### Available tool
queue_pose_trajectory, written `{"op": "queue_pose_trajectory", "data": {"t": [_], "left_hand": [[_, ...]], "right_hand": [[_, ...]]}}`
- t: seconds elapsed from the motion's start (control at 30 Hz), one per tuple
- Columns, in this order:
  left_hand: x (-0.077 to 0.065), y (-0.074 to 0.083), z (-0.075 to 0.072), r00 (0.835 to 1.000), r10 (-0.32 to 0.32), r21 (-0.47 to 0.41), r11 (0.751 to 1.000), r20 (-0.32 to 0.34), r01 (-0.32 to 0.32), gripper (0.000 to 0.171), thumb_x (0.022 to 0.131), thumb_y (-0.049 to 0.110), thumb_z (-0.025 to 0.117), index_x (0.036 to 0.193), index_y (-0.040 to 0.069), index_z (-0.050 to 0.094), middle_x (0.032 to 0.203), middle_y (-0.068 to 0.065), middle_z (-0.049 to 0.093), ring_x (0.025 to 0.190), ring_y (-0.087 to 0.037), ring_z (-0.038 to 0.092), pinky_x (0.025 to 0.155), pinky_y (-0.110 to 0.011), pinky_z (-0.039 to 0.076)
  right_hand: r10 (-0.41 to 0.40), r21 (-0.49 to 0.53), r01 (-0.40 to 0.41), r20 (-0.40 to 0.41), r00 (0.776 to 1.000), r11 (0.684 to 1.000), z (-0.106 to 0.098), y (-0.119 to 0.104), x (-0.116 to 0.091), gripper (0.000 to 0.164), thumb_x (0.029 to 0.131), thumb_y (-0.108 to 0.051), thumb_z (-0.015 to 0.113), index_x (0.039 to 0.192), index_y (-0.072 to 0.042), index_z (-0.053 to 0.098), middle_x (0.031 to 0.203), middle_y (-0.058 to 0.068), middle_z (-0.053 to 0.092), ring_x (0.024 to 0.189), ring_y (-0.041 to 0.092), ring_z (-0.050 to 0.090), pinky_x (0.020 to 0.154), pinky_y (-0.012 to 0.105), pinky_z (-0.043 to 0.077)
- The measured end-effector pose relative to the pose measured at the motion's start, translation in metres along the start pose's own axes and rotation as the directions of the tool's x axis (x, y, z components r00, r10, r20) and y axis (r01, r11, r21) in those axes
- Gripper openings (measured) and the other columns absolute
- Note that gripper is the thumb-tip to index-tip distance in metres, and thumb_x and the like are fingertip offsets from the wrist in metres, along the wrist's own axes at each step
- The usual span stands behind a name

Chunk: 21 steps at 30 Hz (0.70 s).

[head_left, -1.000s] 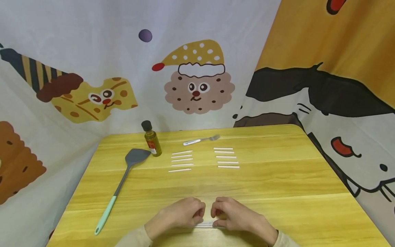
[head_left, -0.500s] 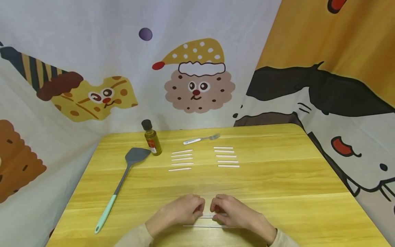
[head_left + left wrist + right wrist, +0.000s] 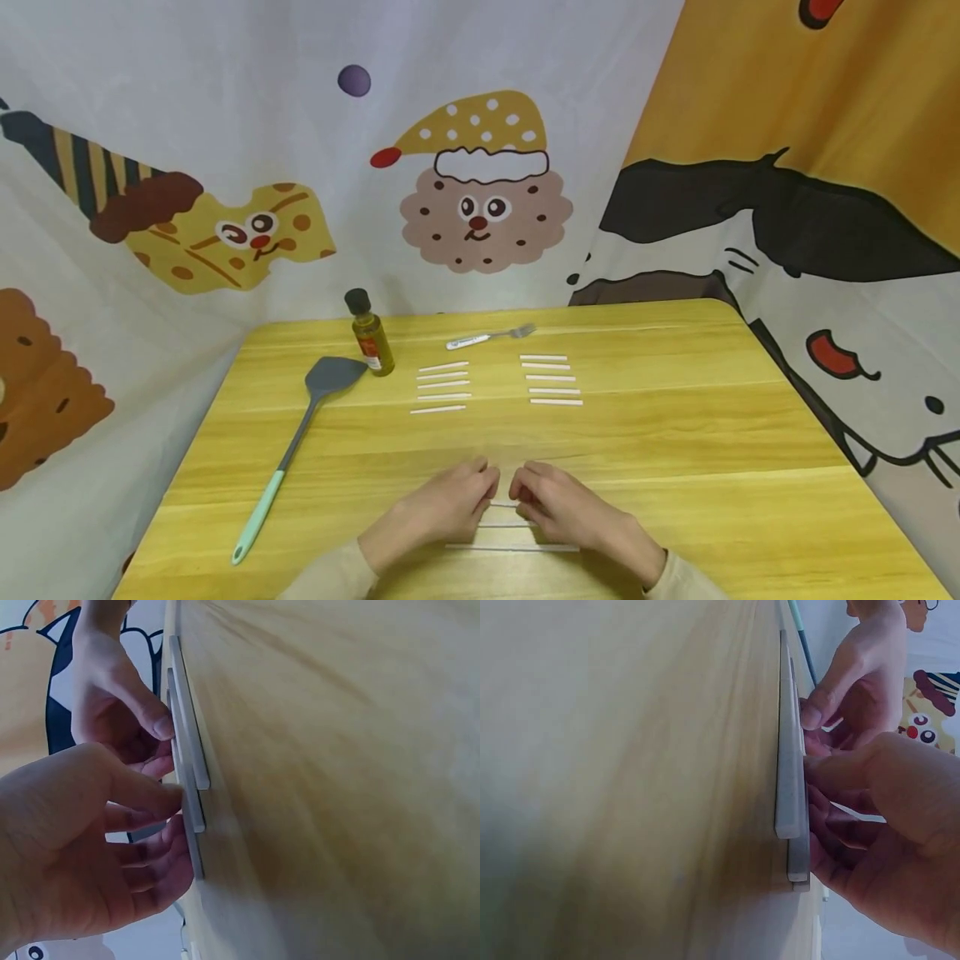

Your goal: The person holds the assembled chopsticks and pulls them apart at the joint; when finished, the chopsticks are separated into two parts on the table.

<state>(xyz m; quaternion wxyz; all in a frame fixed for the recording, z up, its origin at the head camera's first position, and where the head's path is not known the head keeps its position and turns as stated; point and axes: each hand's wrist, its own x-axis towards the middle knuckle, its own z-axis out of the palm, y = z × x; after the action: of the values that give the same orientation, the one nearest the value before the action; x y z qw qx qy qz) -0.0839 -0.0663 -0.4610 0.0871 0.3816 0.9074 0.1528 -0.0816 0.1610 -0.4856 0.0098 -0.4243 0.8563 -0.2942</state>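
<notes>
Three long, thin white sticks lie crosswise near the table's front edge: a near stick (image 3: 512, 548), a middle stick (image 3: 506, 526) and a far stick (image 3: 503, 505). My left hand (image 3: 452, 500) and right hand (image 3: 572, 510) face each other with curled fingers, pinching the far stick between thumbs and fingers. Its middle shows in the small gap between them; its ends are hidden from the head view. In the left wrist view, the left thumb (image 3: 161, 796) is right at the sticks' edge. The right thumb (image 3: 832, 772) is similarly close in the right wrist view.
Two columns of several short white sticks, a left column (image 3: 443, 385) and a right column (image 3: 552, 378), lie farther back. Behind them is a fork (image 3: 487, 337). An oil bottle (image 3: 372, 342) stands at back left, beside a grey spatula (image 3: 296, 442) with a mint handle.
Both hands have moved forward, away from the table's front edge, with the far stick. The long sticks, bunched together a second ago, are now spread into three separate rows.
</notes>
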Motion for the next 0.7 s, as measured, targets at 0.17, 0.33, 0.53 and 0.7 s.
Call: {"op": "queue_pose_trajectory", "data": {"t": [0.17,0.33,0.53,0.7], "left_hand": [[0.004,-0.005,0.004,0.999,0.0,-0.01,1.0,-0.041,-0.001,0.01,0.094,0.008,0.063,0.093,0.014,0.056,0.084,0.007,0.048,0.071,-0.003,0.042,0.06,-0.015,0.04],[0.008,-0.013,0.0,0.994,0.016,-0.092,0.995,-0.106,-0.026,0.005,0.1,0.015,0.063,0.096,0.014,0.061,0.089,0.007,0.052,0.074,-0.001,0.044,0.064,-0.013,0.042],[0.012,-0.012,-0.011,0.974,0.012,-0.174,0.983,-0.225,-0.052,0.005,0.101,0.014,0.062,0.099,0.01,0.066,0.095,0.004,0.057,0.081,-0.002,0.05,0.073,-0.013,0.05],[0.013,-0.011,-0.015,0.96,0.03,-0.214,0.973,-0.277,-0.092,0.009,0.1,0.01,0.062,0.104,0.007,0.069,0.098,0.0,0.065,0.082,-0.003,0.058,0.075,-0.011,0.052]], "right_hand": [[-0.013,-0.074,0.009,-0.054,0.998,0.997,0.0,0.002,0.001,0.014,0.089,0.002,0.071,0.096,-0.008,0.065,0.089,-0.001,0.061,0.08,0.001,0.053,0.069,0.013,0.05],[-0.039,-0.121,0.022,-0.139,0.99,0.992,-0.004,0.004,0.005,0.011,0.091,0.001,0.07,0.098,-0.006,0.067,0.092,-0.001,0.058,0.082,0.005,0.053,0.071,0.014,0.051],[-0.003,-0.082,-0.014,-0.195,0.981,0.997,-0.015,0.003,0.015,0.013,0.091,0.004,0.069,0.1,-0.006,0.068,0.095,0.0,0.056,0.08,0.004,0.057,0.069,0.011,0.052],[-0.015,-0.038,0.007,-0.216,0.976,0.999,-0.022,0.002,0.021,0.011,0.091,0.0,0.072,0.099,-0.006,0.069,0.097,-0.001,0.059,0.085,0.007,0.064,0.074,0.013,0.055]]}}
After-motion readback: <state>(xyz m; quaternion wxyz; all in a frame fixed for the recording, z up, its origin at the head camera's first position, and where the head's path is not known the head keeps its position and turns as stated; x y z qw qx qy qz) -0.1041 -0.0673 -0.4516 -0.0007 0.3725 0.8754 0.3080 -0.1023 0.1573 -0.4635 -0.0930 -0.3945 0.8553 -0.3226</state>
